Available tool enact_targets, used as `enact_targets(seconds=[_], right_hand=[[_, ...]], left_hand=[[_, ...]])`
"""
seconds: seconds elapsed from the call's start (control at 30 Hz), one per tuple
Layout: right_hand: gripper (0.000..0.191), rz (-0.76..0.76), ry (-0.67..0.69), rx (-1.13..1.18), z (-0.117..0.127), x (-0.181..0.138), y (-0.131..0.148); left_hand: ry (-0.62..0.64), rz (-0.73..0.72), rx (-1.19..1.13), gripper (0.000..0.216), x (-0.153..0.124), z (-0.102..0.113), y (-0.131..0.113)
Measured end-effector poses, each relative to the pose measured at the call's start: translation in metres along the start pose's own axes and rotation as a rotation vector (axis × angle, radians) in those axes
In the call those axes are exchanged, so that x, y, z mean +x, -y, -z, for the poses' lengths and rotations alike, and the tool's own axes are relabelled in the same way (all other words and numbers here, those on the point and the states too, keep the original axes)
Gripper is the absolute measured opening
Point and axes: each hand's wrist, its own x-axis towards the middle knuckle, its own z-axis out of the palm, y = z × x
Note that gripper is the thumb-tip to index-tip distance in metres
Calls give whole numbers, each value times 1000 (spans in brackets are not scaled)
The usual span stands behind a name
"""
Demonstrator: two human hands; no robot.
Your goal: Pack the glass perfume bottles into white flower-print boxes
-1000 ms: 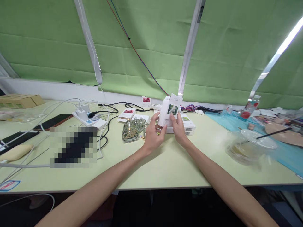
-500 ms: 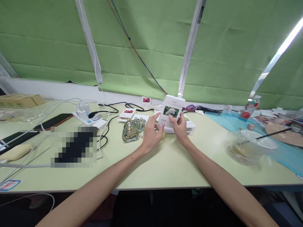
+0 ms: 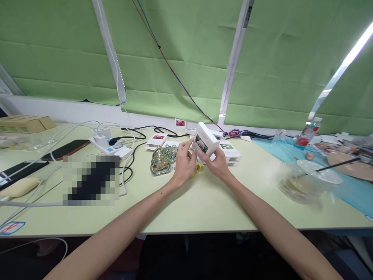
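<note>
Between my two hands is a small white carton with a white-flower picture on its front, held tilted above the table. My right hand grips its lower right part. The fingers of my left hand close on its left edge. Just below the carton, several gold caps lie on the table, partly hidden by my hands. Left of my left hand stand several clear glass perfume bottles. White boxes with a flower picture are stacked behind my right hand.
A power strip with tangled cables and dark phones occupy the left side. On the right are a clear plastic bowl with its lid, a blue sheet and a bottle. A carton with a red-flower picture lies behind the perfume bottles.
The white carton has turned and tipped: its front, which faced me, now points left and its white top and side show. Both hands have kept nearly the same place.
</note>
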Motion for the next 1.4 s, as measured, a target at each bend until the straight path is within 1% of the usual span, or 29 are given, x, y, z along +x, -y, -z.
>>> enact_targets(seconds=[0.1,0.2,0.3,0.4,0.57,0.63,0.73,0.8,0.93,1.03,1.27,1.4], right_hand=[[51,125,38,-51,0,0,3],[63,188,36,-105,1,0,6],[69,204,21,-166,2,0,11],[72,221,15,-206,3,0,14],[74,242,-2,-259,2,1,12],[74,241,-10,-276,1,1,10],[74,208,-22,-294,-1,1,8],[73,171,-39,-301,-2,2,8],[71,95,-51,-351,-3,3,3],[69,67,-53,-394,-3,4,-3],[68,71,-31,-452,-3,5,-9],[71,75,30,-522,-5,5,-16]], left_hand=[[-19,10,1,39,1,0,2],[-33,31,21,35,2,0,3],[-32,52,29,30,2,0,3],[3,53,11,27,2,-1,3],[72,30,4,38,0,-3,5],[102,55,-7,42,0,-3,5],[126,100,-13,42,-1,-3,4],[112,95,-13,37,0,-3,2],[41,61,-7,29,1,-3,-2],[21,83,-33,27,1,-3,-5],[-24,124,-85,34,-1,0,-13],[-118,40,-96,32,0,-1,-7]])
